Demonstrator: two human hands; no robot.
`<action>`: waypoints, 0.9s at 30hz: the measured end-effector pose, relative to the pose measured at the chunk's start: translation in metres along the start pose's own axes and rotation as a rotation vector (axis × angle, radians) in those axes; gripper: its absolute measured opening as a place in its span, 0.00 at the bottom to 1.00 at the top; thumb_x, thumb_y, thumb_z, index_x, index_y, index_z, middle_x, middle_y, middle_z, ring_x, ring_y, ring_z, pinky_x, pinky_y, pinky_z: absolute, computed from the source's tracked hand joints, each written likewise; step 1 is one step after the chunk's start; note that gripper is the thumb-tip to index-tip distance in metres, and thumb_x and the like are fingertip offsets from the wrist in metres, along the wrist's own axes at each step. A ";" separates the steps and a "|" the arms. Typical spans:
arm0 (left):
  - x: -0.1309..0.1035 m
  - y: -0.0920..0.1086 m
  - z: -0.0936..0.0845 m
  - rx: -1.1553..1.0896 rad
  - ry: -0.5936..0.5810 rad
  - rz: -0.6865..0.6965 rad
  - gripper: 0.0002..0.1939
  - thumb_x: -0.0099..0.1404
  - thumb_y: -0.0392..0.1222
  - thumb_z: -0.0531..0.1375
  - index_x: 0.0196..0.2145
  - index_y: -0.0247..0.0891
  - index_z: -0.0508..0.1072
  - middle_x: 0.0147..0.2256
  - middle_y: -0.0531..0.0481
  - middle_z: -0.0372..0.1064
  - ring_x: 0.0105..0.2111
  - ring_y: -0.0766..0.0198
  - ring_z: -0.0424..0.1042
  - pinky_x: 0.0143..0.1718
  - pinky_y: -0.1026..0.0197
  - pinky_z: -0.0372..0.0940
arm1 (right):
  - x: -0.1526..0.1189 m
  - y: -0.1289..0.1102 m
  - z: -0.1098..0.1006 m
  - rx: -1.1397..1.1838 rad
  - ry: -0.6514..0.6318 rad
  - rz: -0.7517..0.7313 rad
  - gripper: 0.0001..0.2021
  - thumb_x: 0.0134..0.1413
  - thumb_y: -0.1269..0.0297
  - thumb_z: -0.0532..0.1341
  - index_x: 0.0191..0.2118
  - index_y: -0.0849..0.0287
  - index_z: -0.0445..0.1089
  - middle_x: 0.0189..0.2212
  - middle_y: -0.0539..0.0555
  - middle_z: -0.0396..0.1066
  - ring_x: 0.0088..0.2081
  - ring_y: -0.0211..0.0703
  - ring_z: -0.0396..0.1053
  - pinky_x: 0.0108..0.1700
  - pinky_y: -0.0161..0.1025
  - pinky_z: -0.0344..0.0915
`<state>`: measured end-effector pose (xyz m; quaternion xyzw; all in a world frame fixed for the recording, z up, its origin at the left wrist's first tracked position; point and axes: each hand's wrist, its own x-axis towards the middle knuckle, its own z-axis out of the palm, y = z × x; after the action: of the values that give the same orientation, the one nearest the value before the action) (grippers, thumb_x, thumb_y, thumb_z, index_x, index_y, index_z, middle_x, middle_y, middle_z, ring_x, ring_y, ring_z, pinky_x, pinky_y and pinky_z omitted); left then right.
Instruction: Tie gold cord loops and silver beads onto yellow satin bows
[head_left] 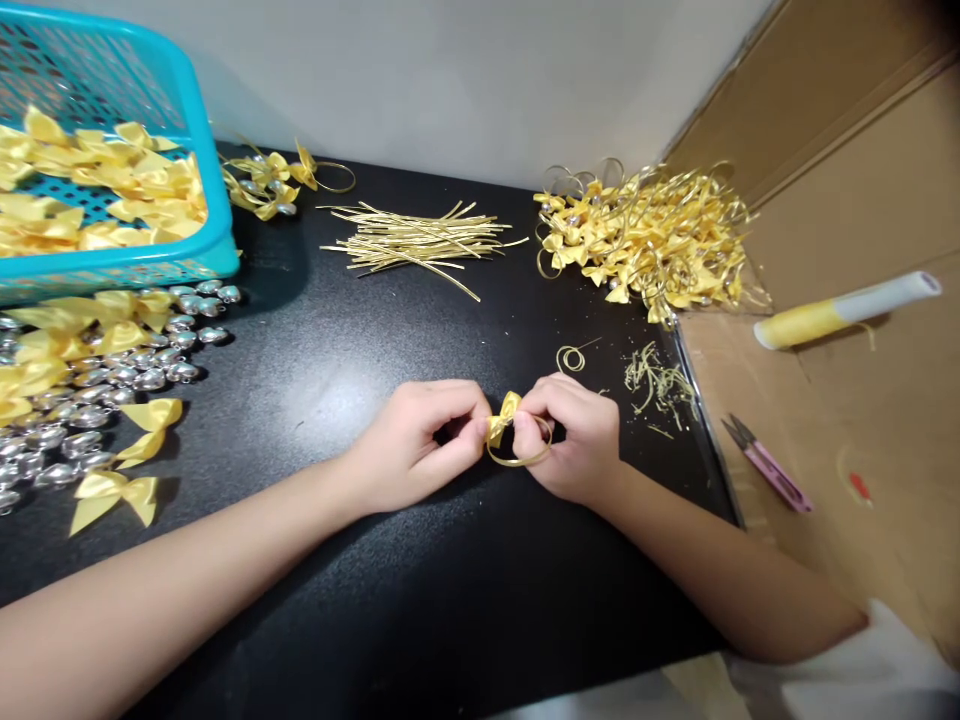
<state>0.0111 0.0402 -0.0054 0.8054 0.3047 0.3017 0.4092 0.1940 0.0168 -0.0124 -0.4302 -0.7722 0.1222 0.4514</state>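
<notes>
Over the middle of the black table, a small yellow ribbon bow [507, 410] is pinched between my two hands. My left hand [431, 440] is closed, thumb and forefinger gripping the bow's left side. On the other side, my right hand [570, 435] pinches the bow's right edge, its fingers also closed. A loop of gold cord [517, 463] hangs from the bow and curves below my fingertips. Whether a silver bell sits behind the bow is hidden by the fingers.
A turquoise basket [217, 200] of yellow bows stands back left, with silver bells [90, 415] before it. Gold cords [420, 240] lie at the back, beside a pile of finished bows [645, 240]. Pink thread snips [776, 475] and a yellow thread spool [802, 325] rest right.
</notes>
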 end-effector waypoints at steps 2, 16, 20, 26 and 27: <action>-0.002 0.000 0.003 0.046 -0.003 0.030 0.04 0.62 0.36 0.58 0.29 0.38 0.67 0.24 0.55 0.64 0.23 0.69 0.63 0.26 0.67 0.59 | 0.000 0.000 0.000 -0.046 0.023 -0.020 0.12 0.54 0.72 0.56 0.22 0.57 0.57 0.16 0.45 0.57 0.21 0.32 0.57 0.27 0.32 0.57; -0.002 0.001 0.002 0.077 0.061 0.001 0.11 0.68 0.38 0.55 0.26 0.38 0.67 0.23 0.54 0.66 0.24 0.69 0.65 0.26 0.67 0.59 | -0.002 0.001 0.003 -0.089 0.016 -0.040 0.13 0.55 0.70 0.58 0.22 0.57 0.58 0.16 0.45 0.58 0.21 0.33 0.57 0.28 0.34 0.56; 0.000 0.003 0.000 0.085 0.063 -0.021 0.13 0.68 0.38 0.54 0.24 0.37 0.64 0.21 0.55 0.62 0.22 0.69 0.61 0.25 0.66 0.56 | -0.001 0.002 0.002 -0.100 0.000 -0.034 0.13 0.55 0.70 0.58 0.22 0.57 0.58 0.16 0.44 0.56 0.20 0.32 0.55 0.26 0.33 0.54; 0.001 0.002 0.001 0.075 0.054 -0.037 0.14 0.68 0.38 0.53 0.23 0.37 0.63 0.21 0.55 0.61 0.22 0.69 0.60 0.25 0.66 0.55 | 0.000 0.002 0.000 -0.091 -0.006 -0.034 0.11 0.54 0.72 0.57 0.22 0.57 0.60 0.16 0.45 0.58 0.21 0.32 0.56 0.27 0.33 0.55; 0.001 0.001 0.001 0.068 0.047 -0.038 0.14 0.68 0.38 0.53 0.24 0.37 0.63 0.21 0.55 0.62 0.22 0.69 0.60 0.25 0.66 0.55 | 0.000 0.001 -0.001 -0.075 -0.015 -0.034 0.11 0.55 0.72 0.57 0.23 0.57 0.60 0.16 0.45 0.59 0.21 0.33 0.57 0.27 0.33 0.56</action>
<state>0.0125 0.0396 -0.0049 0.8055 0.3396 0.3023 0.3801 0.1952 0.0176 -0.0129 -0.4329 -0.7867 0.0884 0.4313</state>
